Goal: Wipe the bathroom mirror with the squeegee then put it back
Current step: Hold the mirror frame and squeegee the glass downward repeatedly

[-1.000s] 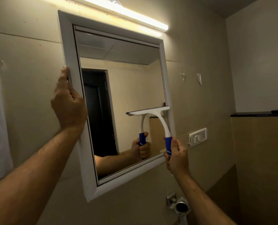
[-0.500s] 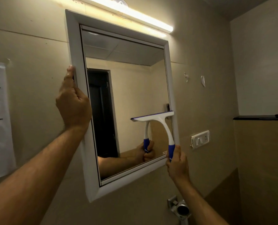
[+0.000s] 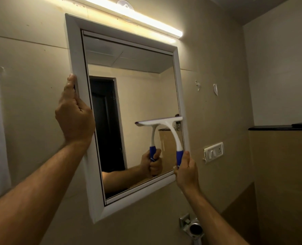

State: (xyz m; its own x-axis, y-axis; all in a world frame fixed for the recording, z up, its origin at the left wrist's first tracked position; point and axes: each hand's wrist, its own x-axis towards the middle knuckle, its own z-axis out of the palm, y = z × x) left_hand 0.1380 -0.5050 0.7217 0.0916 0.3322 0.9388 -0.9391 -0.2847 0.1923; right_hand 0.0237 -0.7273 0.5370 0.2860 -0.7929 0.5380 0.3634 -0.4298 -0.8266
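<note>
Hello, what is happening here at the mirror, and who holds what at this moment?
A person is wiping the white-framed wall mirror. The right hand grips the blue handle of the white squeegee, whose blade lies flat on the glass at the lower right, near the frame's right side. The left hand grasps the left edge of the frame, probably to steady it. The lit tube lamp glows above the mirror.
</note>
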